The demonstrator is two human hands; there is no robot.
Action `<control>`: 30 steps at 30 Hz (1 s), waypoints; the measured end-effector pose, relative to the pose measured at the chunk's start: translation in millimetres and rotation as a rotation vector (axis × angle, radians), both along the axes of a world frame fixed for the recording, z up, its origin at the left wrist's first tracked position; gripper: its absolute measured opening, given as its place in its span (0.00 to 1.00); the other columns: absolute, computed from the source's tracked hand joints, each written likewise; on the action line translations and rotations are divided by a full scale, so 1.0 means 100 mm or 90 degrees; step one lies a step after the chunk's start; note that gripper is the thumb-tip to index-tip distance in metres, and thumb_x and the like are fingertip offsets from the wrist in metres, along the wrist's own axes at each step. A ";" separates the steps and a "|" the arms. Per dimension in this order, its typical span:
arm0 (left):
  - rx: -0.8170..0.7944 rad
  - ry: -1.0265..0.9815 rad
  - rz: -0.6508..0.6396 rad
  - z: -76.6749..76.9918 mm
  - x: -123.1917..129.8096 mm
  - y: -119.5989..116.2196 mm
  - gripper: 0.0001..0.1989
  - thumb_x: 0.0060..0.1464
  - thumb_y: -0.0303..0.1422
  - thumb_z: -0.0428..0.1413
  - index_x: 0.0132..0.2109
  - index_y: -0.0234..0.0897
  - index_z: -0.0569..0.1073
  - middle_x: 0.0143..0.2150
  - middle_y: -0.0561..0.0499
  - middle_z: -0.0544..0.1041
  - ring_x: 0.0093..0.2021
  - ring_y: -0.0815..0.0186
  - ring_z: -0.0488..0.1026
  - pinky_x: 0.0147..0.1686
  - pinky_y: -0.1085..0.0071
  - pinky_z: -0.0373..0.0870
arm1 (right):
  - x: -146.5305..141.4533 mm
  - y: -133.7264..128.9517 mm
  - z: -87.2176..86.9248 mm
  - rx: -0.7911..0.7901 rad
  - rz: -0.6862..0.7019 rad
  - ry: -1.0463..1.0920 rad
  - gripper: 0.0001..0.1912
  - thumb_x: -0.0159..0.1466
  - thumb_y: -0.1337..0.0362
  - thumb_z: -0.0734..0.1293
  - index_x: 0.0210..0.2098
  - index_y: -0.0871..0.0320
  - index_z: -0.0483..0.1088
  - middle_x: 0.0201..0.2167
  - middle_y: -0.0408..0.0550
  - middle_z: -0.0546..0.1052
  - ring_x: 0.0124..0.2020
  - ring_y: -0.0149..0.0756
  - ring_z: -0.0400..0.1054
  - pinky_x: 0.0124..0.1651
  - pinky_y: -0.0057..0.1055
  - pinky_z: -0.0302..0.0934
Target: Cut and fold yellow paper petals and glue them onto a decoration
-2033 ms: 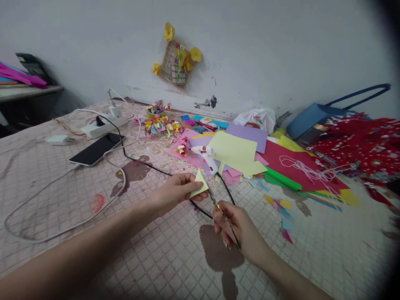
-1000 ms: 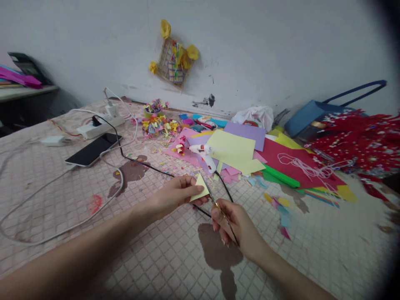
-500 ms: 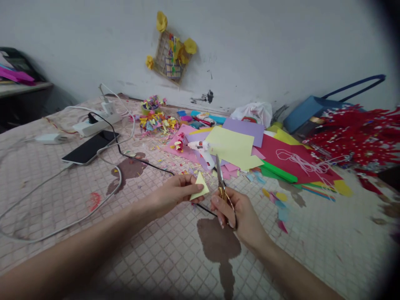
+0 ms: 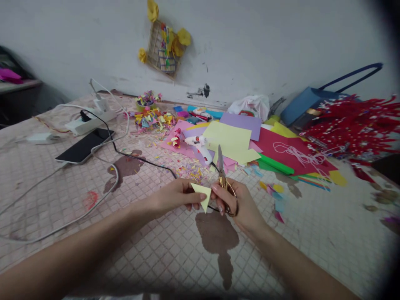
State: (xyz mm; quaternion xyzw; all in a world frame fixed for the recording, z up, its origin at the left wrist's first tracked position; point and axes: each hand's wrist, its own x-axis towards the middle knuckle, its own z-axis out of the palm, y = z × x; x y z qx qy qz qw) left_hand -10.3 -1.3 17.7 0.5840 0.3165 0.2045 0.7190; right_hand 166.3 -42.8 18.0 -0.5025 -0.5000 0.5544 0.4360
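Between the thumb and fingers of my left hand [image 4: 176, 195] is a small pale yellow paper triangle [image 4: 202, 195], one corner pointing down. My right hand [image 4: 239, 200] is closed around gold-handled scissors [image 4: 222, 175], their blades together and pointing up and away. The fingertips of my right hand are at the triangle's right corner; whether they pinch it I cannot tell. Just beyond both hands lies a white glue gun [image 4: 201, 148], next to a pale yellow paper sheet [image 4: 231, 139].
Coloured papers, a green stick [image 4: 276, 163] and white string [image 4: 300, 154] cover the back right. Paper scraps [image 4: 153, 118] are heaped at the back. A phone [image 4: 86, 146], a power strip [image 4: 90, 121] and cables lie left; a black cord [image 4: 140, 158] runs behind my hands.
The paper triangle has been turned, its point now downward instead of upward. My right fingertips have come up against its corner. The view has shifted slightly.
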 end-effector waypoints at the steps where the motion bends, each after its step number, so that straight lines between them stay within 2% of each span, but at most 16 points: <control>1: 0.004 -0.002 0.015 0.00 0.00 0.00 0.10 0.49 0.36 0.57 0.34 0.32 0.74 0.26 0.52 0.72 0.24 0.73 0.65 0.24 0.77 0.59 | 0.00 0.00 0.00 0.005 0.003 0.000 0.15 0.59 0.53 0.64 0.27 0.60 0.64 0.18 0.38 0.66 0.13 0.21 0.54 0.16 0.21 0.50; 5: 0.013 0.003 0.103 -0.03 0.02 0.01 0.11 0.48 0.36 0.57 0.27 0.32 0.73 0.21 0.53 0.70 0.21 0.74 0.62 0.23 0.77 0.57 | -0.04 -0.03 0.02 0.008 0.031 -0.030 0.16 0.58 0.52 0.64 0.27 0.60 0.64 0.17 0.37 0.65 0.14 0.22 0.54 0.17 0.21 0.51; 11: 0.016 0.017 0.122 -0.04 0.02 0.00 0.10 0.48 0.35 0.58 0.29 0.31 0.73 0.22 0.53 0.71 0.22 0.74 0.62 0.22 0.77 0.56 | -0.06 -0.05 -0.01 -0.013 0.073 -0.099 0.11 0.58 0.57 0.64 0.28 0.60 0.64 0.17 0.37 0.65 0.14 0.22 0.54 0.16 0.21 0.50; 19: -0.051 -0.065 0.204 -0.08 -0.01 0.06 0.10 0.47 0.35 0.59 0.30 0.30 0.71 0.24 0.53 0.72 0.23 0.75 0.66 0.24 0.79 0.60 | 0.00 -0.01 -0.02 -0.007 0.085 -0.038 0.08 0.58 0.62 0.64 0.29 0.61 0.65 0.23 0.40 0.70 0.15 0.21 0.56 0.18 0.20 0.54; 23: -0.059 -0.094 0.227 -0.07 0.00 0.07 0.11 0.46 0.35 0.61 0.32 0.30 0.70 0.24 0.53 0.72 0.23 0.74 0.67 0.25 0.78 0.63 | 0.00 -0.01 0.03 -0.021 0.044 0.017 0.11 0.59 0.59 0.64 0.27 0.61 0.64 0.19 0.38 0.67 0.14 0.20 0.55 0.17 0.20 0.51; 26: 0.032 -0.138 0.221 -0.02 0.00 0.04 0.09 0.47 0.32 0.60 0.34 0.31 0.70 0.29 0.50 0.75 0.29 0.70 0.71 0.31 0.74 0.67 | -0.01 0.00 0.06 -0.034 0.046 0.070 0.14 0.60 0.56 0.64 0.26 0.60 0.64 0.15 0.36 0.64 0.14 0.21 0.53 0.16 0.19 0.50; 30: 0.339 -0.147 0.229 0.01 -0.01 0.00 0.02 0.48 0.23 0.57 0.31 0.33 0.70 0.39 0.46 0.74 0.40 0.65 0.73 0.40 0.69 0.68 | -0.01 0.01 0.04 -0.027 0.037 0.098 0.15 0.60 0.54 0.63 0.26 0.60 0.63 0.16 0.37 0.64 0.14 0.22 0.53 0.17 0.20 0.49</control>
